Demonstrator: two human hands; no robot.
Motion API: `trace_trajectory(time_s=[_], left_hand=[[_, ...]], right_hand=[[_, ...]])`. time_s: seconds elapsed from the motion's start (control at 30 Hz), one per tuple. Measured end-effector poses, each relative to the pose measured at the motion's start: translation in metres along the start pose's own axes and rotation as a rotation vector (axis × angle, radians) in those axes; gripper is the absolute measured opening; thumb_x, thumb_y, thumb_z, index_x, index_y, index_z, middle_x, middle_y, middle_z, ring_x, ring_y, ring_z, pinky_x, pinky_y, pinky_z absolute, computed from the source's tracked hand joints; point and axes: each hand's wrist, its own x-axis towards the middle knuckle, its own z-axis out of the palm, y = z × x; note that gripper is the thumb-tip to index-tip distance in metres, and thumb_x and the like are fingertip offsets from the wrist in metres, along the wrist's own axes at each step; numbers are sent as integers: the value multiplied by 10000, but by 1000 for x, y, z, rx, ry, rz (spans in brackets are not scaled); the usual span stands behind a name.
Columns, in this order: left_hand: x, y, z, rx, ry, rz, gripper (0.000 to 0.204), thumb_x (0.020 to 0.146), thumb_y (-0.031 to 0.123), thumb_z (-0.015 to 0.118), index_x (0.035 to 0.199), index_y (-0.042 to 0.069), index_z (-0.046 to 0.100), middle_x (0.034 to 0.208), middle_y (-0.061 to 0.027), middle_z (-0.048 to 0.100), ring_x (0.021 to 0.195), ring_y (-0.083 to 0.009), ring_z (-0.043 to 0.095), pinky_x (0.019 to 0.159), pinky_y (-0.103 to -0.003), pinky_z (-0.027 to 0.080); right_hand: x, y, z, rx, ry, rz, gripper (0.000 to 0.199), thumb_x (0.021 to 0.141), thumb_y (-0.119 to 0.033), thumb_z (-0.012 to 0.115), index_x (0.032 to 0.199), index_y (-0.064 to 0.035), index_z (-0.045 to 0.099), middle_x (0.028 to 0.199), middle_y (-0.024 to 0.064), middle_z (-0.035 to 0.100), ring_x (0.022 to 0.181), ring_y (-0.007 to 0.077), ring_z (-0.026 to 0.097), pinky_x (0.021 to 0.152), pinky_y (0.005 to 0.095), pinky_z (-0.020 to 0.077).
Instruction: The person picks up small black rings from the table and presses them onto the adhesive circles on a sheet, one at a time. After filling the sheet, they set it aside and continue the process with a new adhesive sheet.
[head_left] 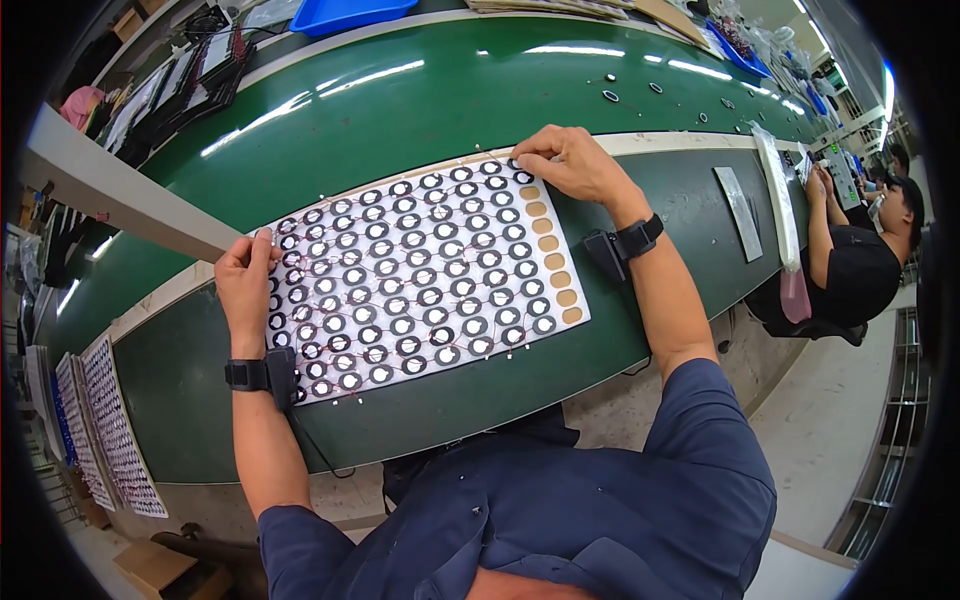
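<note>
In the head view, the foam tray lies ahead of you on the green worktop, its long axis running from just below nine o'clock to just above three. Small wired, black-rimmed discs fill it, except for bare slots along its three o'clock end. Your left hand curls at its ten o'clock corner; your right hand, nearer those slots, bends its fingers at the one o'clock corner. You cannot tell whether either grips a disc or the tray edge.

From the tray, a beige post crowds your left hand at ten, a grey strip lies at three, a co-worker sits beyond it, and more filled trays stand at eight.
</note>
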Motion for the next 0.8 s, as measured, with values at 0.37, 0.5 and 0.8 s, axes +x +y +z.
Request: trace_trajectory(time_s=[0.37,0.5,0.8], left_hand=[[2,-2,2,37,30,0,368,1041,291,697,846,-19,726,744,17,683,694,-36,537,667,-229,418],[3,-1,1,56,35,-23,323,1053,249,690,850,-2,709,787,17,684,717,-36,530,681,-222,414],[9,-11,0,24,-6,37,333,1060,269,685,854,7,703,780,27,672,711,-32,515,671,-228,403]], right_hand=[[-8,-4,-3,13,-72,27,312,952,-240,726,1166,-22,794,1127,135,712,968,243,695,873,348,562],[-7,-6,-1,26,-60,78,340,925,-299,716,1122,-34,800,1068,150,727,963,274,676,876,384,554],[-7,-4,10,-147,-2,-202,278,987,-269,625,993,-49,795,939,179,727,977,353,660,887,422,552]])
